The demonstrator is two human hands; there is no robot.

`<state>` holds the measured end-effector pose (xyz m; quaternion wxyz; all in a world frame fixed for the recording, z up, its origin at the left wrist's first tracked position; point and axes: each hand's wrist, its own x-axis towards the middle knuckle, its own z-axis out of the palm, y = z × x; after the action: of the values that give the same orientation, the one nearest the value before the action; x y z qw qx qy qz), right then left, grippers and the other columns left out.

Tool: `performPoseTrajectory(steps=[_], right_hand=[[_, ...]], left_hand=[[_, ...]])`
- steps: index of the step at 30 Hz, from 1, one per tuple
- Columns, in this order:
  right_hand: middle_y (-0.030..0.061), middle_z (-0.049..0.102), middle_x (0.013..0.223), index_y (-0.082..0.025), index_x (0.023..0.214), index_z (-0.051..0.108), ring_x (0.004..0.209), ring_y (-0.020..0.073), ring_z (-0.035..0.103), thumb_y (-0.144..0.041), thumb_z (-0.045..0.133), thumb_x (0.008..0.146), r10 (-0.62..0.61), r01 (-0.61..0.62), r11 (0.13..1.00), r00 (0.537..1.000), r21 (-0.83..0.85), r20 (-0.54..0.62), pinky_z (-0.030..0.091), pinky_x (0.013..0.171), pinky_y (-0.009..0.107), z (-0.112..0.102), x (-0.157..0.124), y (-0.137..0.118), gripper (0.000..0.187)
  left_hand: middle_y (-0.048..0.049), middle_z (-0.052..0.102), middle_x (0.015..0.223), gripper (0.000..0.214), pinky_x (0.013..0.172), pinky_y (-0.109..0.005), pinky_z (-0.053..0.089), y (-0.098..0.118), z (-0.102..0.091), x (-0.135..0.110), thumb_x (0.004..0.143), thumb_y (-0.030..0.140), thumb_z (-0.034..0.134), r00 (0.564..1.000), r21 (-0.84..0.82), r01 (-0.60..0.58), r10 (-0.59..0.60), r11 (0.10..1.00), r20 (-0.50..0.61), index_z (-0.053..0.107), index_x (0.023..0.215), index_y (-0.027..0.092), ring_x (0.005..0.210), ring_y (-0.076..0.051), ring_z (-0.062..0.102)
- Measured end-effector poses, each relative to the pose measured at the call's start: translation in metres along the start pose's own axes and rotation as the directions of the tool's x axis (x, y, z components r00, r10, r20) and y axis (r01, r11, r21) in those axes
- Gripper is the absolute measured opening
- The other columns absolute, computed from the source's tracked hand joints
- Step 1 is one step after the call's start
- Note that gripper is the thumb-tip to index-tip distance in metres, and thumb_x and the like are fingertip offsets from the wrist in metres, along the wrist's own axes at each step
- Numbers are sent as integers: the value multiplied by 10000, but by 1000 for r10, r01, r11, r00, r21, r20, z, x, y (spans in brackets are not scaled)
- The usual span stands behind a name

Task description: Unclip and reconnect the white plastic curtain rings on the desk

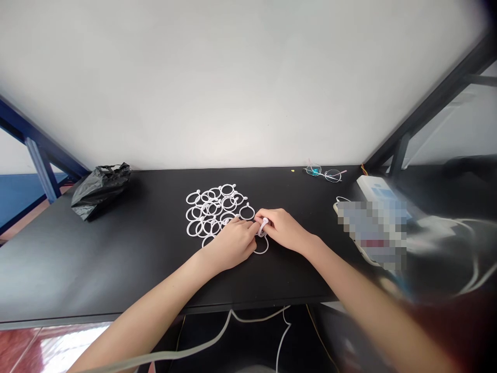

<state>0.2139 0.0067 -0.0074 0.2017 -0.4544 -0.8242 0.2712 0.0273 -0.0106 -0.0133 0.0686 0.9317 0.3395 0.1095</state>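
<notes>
My right hand [287,229] pinches a white ring [263,226] with a small round knob, tilted up off the table. From the other side, the curled fingers of my left hand [236,239] close on that same ring; their tips are partly hidden. Another white ring [266,250] lies flat just below my fingertips. Several more such rings, each with a little knob, form an overlapping pile [212,207] to the left and behind my left hand, which covers part of them. One ring [247,212] rests at the pile's right side.
On the black table [155,269], a crumpled black plastic bag [101,189] sits at the far left. Eyeglasses [324,173] lie near the wall. At right are a blurred-out device [368,233], a white box [375,186] and white cables. More cables [202,344] hang before the front edge.
</notes>
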Motion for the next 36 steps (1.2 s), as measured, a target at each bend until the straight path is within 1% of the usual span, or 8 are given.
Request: performPoseTrajectory(steps=[18, 25, 36], right_hand=[[-35, 569, 673, -199, 769, 517, 569, 101, 440, -116, 476, 863, 5, -6, 1000, 1000, 13, 3, 282, 558, 219, 1, 1, 0, 132], [-30, 574, 680, -196, 769, 522, 574, 104, 439, -114, 474, 866, 2, -2, 1000, 1000, 13, 0, 284, 564, 221, 0, 0, -1, 136], [-29, 556, 671, -192, 773, 532, 571, 105, 433, -112, 473, 866, 2, -2, 1000, 1000, 13, 7, 278, 560, 226, -1, 1, -1, 136]], left_hand=[[-27, 596, 771, 126, 773, -345, 451, 3, -4, -1, 802, 66, 431, 999, -24, 24, -23, 999, 45, 473, 845, 176, 718, -187, 589], [-24, 597, 758, 134, 741, -335, 442, 1, -1, -1, 835, 65, 402, 1000, -6, 4, -4, 1000, -1, 468, 857, 179, 688, -180, 579], [-23, 600, 761, 134, 746, -336, 448, 0, -1, -2, 834, 66, 405, 1000, -4, 5, -5, 1000, -1, 470, 861, 180, 692, -181, 586]])
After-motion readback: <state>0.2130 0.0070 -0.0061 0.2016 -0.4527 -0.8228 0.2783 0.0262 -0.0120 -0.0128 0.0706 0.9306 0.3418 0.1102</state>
